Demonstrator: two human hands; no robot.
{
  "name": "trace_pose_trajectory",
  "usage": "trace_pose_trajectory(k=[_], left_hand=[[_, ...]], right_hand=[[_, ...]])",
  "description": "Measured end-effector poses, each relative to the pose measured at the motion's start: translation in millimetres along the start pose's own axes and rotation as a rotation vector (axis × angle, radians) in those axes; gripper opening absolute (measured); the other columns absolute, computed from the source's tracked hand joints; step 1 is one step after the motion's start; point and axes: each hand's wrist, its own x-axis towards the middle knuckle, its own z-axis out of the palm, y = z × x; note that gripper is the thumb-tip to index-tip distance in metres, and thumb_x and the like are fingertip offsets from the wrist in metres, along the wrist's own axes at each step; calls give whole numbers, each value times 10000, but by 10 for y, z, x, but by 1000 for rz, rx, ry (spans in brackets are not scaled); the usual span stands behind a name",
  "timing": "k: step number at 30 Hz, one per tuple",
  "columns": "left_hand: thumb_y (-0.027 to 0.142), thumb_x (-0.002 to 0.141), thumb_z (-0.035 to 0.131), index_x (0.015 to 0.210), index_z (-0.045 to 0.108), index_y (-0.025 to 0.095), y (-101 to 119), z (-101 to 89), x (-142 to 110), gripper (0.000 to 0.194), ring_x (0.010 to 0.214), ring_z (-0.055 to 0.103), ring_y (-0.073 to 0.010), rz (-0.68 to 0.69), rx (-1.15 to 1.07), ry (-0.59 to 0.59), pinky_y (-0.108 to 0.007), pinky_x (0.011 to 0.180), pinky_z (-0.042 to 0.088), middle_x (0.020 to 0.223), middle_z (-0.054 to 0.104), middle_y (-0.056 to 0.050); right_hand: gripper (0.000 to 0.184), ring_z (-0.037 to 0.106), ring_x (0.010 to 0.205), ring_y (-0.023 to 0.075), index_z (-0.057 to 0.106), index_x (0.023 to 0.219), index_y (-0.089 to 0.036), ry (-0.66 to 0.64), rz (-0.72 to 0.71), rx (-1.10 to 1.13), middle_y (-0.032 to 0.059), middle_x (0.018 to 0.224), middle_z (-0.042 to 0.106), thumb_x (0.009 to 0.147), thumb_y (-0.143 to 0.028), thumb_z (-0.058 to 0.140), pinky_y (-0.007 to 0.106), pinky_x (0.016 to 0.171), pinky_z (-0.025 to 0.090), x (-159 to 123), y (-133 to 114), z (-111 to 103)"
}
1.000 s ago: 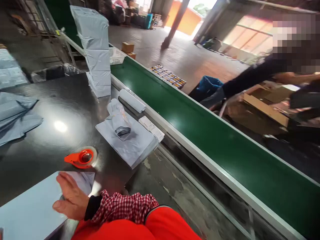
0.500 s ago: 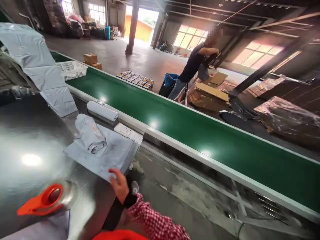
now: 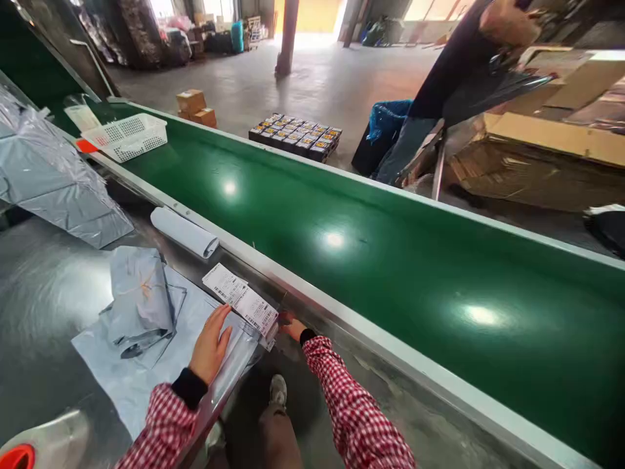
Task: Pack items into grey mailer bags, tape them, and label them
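The left hand [image 3: 209,345], in a red-and-white gingham sleeve, lies open with its fingers spread, pressing down on a flat pale grey plastic mailer sheet [image 3: 141,371] near that sheet's edge. The sheet rests on a polished steel table [image 3: 53,273] at about 7 o'clock and overhangs the table's edge. A folded grey plastic parcel [image 3: 139,303] sits on the sheet, just left of the left hand.

The right hand [image 3: 293,327] is at about 6 o'clock, low by the table's edge, its fingers curled at the far corner of a strip of white barcode shipping labels [image 3: 237,301]. The hand is partly hidden, so whether it is pinching that corner cannot be told. The strip lies between the two hands, over the sheet's upper edge.

At about 10 o'clock, a rolled pale grey plastic mailer [image 3: 184,232] lies along the table's edge, and a pile of grey plastic mailers [image 3: 53,189] sits further left. A long green conveyor belt [image 3: 342,260] with a steel rail runs beyond it all, and at 1 o'clock a co-worker in a dark top [image 3: 454,71] leans over flattened brown cardboard [image 3: 537,169] — well apart from the person's hands.
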Motion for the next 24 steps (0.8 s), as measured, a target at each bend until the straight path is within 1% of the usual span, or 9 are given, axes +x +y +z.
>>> trace_pose_trajectory(k=[3, 5, 9, 11, 13, 16, 18, 21, 24], left_hand=[[474, 800, 579, 1259, 573, 151, -273, 378, 426, 562, 1358, 469, -308, -105, 19, -127, -513, 1177, 318, 1406, 557, -176], [508, 803, 574, 1248, 571, 160, -436, 429, 545, 565, 1325, 508, -302, -242, -59, -141, -508, 1146, 358, 1371, 586, -178], [556, 935, 328, 1268, 546, 171, -510, 137, 645, 554, 1169, 631, -261, -440, -361, 158, -471, 1000, 502, 1246, 658, -172], [551, 933, 371, 1292, 516, 170, -428, -46, 699, 543, 1182, 614, -271, -380, -291, 423, -477, 997, 496, 1271, 628, -177], [491, 933, 429, 1292, 513, 154, -335, -123, 780, 499, 1220, 576, -284, -164, -43, 542, -494, 1038, 457, 1289, 603, -182], [411, 925, 467, 1234, 575, 121, -299, 15, 973, 438, 1203, 586, -297, 145, 207, 348, -492, 1046, 455, 1246, 639, -181], [369, 886, 539, 1249, 586, 97, -381, 190, 1109, 456, 1221, 579, -325, 147, 298, 137, -496, 1038, 465, 1261, 646, -190], [290, 867, 574, 1335, 539, 59, -584, 374, 1217, 523, 1305, 506, -371, 37, 532, -104, -523, 1061, 436, 1378, 570, -220], [295, 898, 543, 1378, 515, 75, -739, 393, 1219, 529, 1380, 421, -356, 70, 654, -199, -509, 1114, 383, 1477, 478, -201]], right_hand=[[112, 628, 1039, 298, 675, 757, -179, -143, -15, 45, 110, 993, 709, 680, -261, 688, 445, 973, 453, -100, -21, -192], [161, 645, 881, 246, 653, 764, -185, -221, -70, 102, 57, 851, 699, 730, -342, 660, 396, 864, 498, -173, -180, -298], [155, 589, 705, 156, 616, 780, -188, -194, -243, 129, -10, 739, 637, 771, -342, 631, 295, 705, 492, 6, -905, -186], [58, 569, 677, 144, 610, 732, -188, -112, -280, 60, -23, 686, 611, 744, -239, 634, 291, 712, 490, 281, -1386, 50], [33, 583, 706, 160, 628, 713, -187, -51, -286, 20, -14, 683, 626, 702, -158, 642, 322, 772, 503, 578, -1820, 321], [200, 632, 898, 202, 692, 898, -199, 16, -298, 30, 35, 907, 713, 720, -138, 624, 365, 918, 500, 806, -2111, 542], [311, 611, 1080, 202, 674, 1080, -216, 76, -309, 62, 51, 1135, 696, 800, -176, 543, 361, 1016, 466, 706, -1939, 444], [356, 608, 1130, 210, 681, 1070, -191, 156, -229, 41, 77, 1182, 684, 843, -176, 407, 376, 1048, 457, 257, -1246, 49], [403, 628, 1108, 271, 694, 1045, -153, 95, 56, -136, 132, 1128, 694, 717, -98, 467, 459, 1021, 475, -115, -544, -207]])
